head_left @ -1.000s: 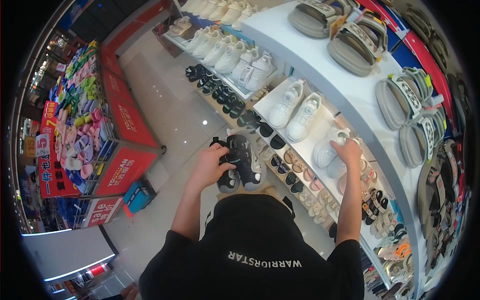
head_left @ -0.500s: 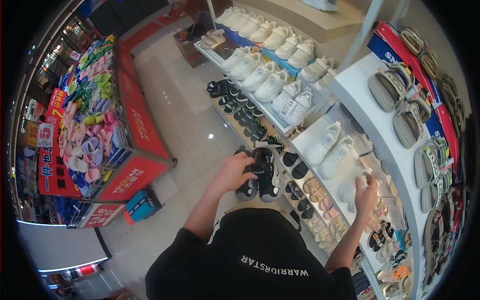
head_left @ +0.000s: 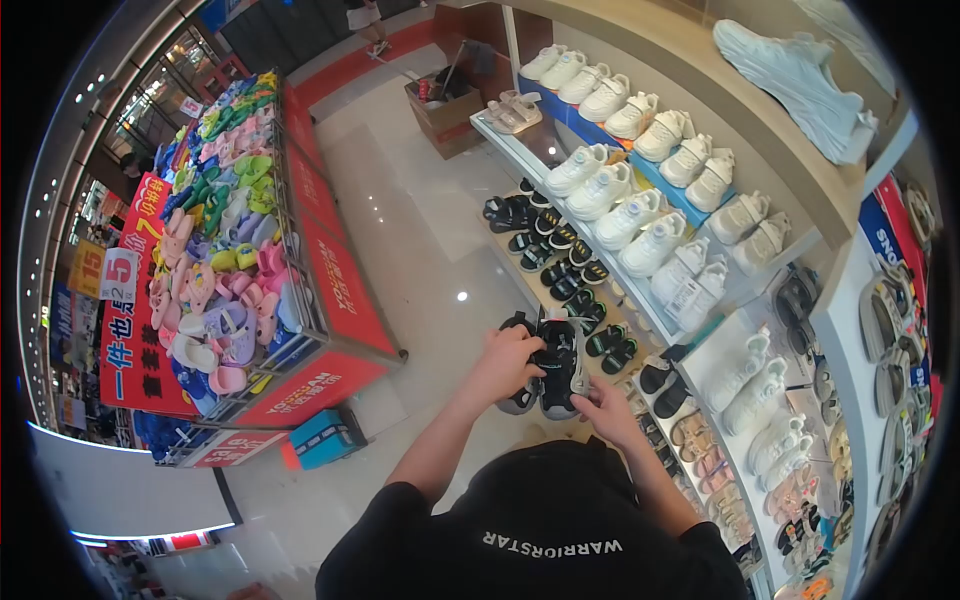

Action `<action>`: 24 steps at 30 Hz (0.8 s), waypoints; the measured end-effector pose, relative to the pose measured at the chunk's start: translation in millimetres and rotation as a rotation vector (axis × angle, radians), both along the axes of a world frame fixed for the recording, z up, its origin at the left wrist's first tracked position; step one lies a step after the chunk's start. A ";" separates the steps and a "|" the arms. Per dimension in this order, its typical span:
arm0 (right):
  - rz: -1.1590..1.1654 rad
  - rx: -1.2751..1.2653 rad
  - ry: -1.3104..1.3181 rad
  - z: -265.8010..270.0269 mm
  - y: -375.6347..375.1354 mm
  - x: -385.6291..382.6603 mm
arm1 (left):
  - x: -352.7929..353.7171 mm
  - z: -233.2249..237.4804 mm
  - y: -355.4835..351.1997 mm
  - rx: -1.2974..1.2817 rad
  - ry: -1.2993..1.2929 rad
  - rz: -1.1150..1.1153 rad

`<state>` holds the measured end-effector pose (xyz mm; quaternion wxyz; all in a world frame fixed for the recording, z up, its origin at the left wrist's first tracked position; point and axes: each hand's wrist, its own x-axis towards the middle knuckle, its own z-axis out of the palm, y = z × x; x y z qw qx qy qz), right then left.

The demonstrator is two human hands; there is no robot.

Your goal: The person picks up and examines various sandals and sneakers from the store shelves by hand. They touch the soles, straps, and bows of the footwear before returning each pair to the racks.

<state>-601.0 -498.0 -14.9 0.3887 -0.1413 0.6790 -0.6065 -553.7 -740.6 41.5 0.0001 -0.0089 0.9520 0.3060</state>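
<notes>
A pair of black sandals with grey soles is held over the floor in front of my body. My left hand (head_left: pixel 508 365) is closed round them from the left, its fingers over the left sandal (head_left: pixel 517 402) and reaching the right one. My right hand (head_left: pixel 607 412) grips the lower right edge of the right sandal (head_left: pixel 556 368), thumb against it; its other fingers are partly hidden. Just beyond the sandals, rows of black sandals (head_left: pixel 592 308) line the low shelf. White sneakers (head_left: pixel 745 385) stand in pairs on the shelf to the right.
On the left stands a red-sided bin (head_left: pixel 340 290) heaped with colourful clogs (head_left: pixel 235 320). A blue box (head_left: pixel 325 440) sits on the floor near its corner. White sneakers (head_left: pixel 630 215) fill the upper shelf. A cardboard box (head_left: pixel 447 120) and a person's legs (head_left: pixel 365 20) are farther back.
My right hand has left the white sneakers on the right shelf and come over to the sandals. The left hand still holds them. The view has turned, shifting the shelves rightward.
</notes>
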 end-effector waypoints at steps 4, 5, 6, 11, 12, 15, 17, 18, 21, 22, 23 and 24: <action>0.003 -0.037 -0.017 -22.9 -43.5 -28.8 | -29.5 -8.3 -41.9 0.004 -0.002 0.008; 0.001 -0.041 -0.017 -28.0 -54.7 -37.2 | -38.9 -9.8 -53.7 -0.001 -0.002 0.006; 0.002 -0.045 -0.034 -30.7 -67.7 -46.6 | -49.6 -11.1 -66.0 -0.010 -0.027 0.000; -0.008 -0.076 -0.140 -57.4 -141.8 -105.9 | -115.9 -18.3 -136.3 -0.068 -0.086 -0.040; 0.007 -0.072 -0.146 -60.5 -159.4 -123.2 | -131.4 -17.1 -152.0 -0.090 -0.076 -0.029; -0.015 -0.084 -0.144 -44.6 -210.0 -164.8 | -174.7 0.6 -193.4 -0.129 -0.057 -0.027; -0.007 0.020 0.068 -44.6 -236.4 -187.6 | -204.4 6.8 -219.4 -0.143 -0.035 -0.042; -0.017 -0.012 0.067 -33.2 -248.3 -199.8 | -218.1 4.6 -229.5 -0.148 -0.050 -0.071; 0.057 0.308 0.196 -22.1 -275.0 -238.1 | -268.7 -3.7 -254.9 -0.183 0.004 -0.157; 0.028 0.331 0.344 -22.6 -280.7 -248.1 | -286.3 -6.8 -259.7 -0.166 -0.010 -0.168; 0.000 0.339 0.336 -21.7 -285.6 -256.4 | -304.3 -9.3 -263.3 -0.148 -0.019 -0.175; -0.058 0.382 0.409 -18.8 -291.3 -263.6 | -322.5 -10.8 -267.0 -0.159 -0.013 -0.201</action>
